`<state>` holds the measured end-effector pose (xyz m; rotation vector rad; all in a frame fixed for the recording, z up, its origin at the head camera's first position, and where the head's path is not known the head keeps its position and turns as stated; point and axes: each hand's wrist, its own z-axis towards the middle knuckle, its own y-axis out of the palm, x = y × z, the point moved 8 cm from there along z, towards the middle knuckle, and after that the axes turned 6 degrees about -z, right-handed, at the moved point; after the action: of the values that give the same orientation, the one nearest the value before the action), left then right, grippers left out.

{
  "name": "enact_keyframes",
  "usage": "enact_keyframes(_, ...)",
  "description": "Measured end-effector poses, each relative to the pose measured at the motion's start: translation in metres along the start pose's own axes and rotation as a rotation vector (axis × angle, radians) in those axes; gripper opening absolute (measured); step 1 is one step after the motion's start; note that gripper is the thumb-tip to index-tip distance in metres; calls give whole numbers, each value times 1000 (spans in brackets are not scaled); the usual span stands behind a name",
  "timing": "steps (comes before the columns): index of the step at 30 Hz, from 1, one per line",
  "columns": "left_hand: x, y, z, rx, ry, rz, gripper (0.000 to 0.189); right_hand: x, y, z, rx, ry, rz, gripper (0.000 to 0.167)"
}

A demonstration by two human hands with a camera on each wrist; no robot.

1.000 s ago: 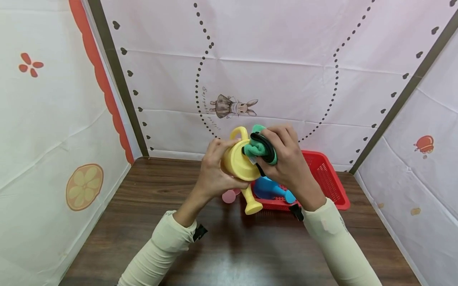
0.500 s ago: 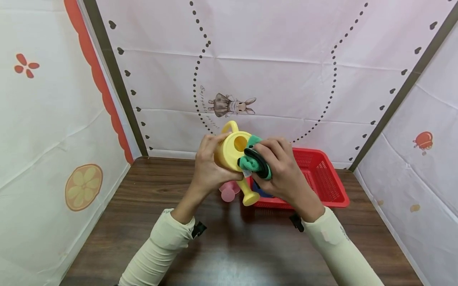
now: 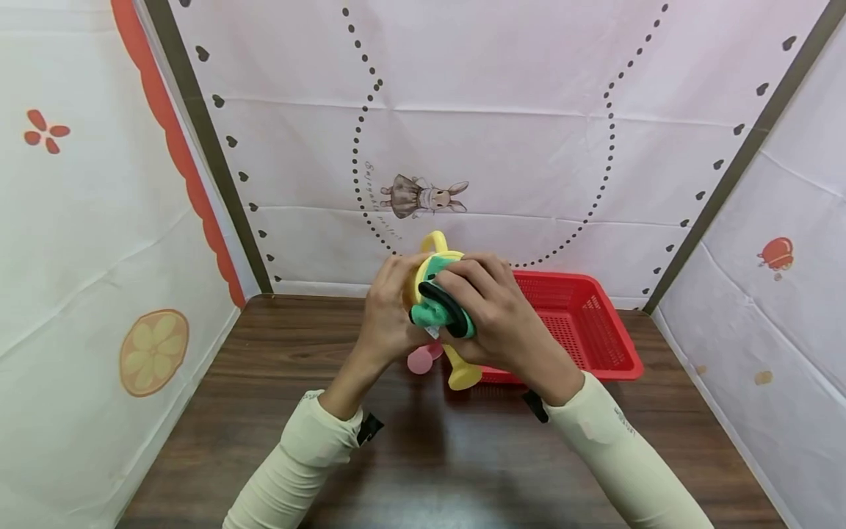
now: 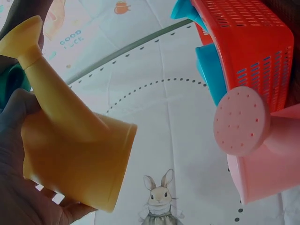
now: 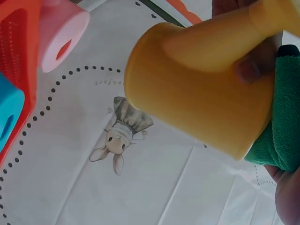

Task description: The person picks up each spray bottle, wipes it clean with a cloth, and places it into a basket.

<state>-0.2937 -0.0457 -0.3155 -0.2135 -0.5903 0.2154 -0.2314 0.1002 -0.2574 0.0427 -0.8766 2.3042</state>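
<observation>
My left hand grips a yellow toy watering can by its body, held up above the table with the spout toward me. A folded green cloth with black edging is bunched in my right hand. In the right wrist view the green cloth lies against the end of the yellow watering can. The head view has the cloth and fingers covering most of the can's top; its handle and spout rose still show.
Right of the hands a red plastic basket stands on the wooden table. Beside it is a pink watering can, and a blue watering can shows at the basket. Printed fabric walls surround the table.
The right hand has moved left with the cloth across the top of the yellow can. Half a second ago its round opening showed; now the cloth covers it.
</observation>
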Motion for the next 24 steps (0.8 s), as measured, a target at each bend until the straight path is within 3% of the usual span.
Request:
enact_keyframes(5,-1,-2,-3,-39,3,-13,97,14,-2,3,-9,101,182,63)
enact_keyframes(15,-6,2,-10,-111,-40,-118,105,69,-8,-7,64,434,625,48)
enact_keyframes(20,-2,4,-11,-133,-25,-217,106,85,0,-17,60,533,703,47)
enact_keyframes(24,2,1,-10,-143,-11,-261,106,92,9,-23,-40,618,664,44)
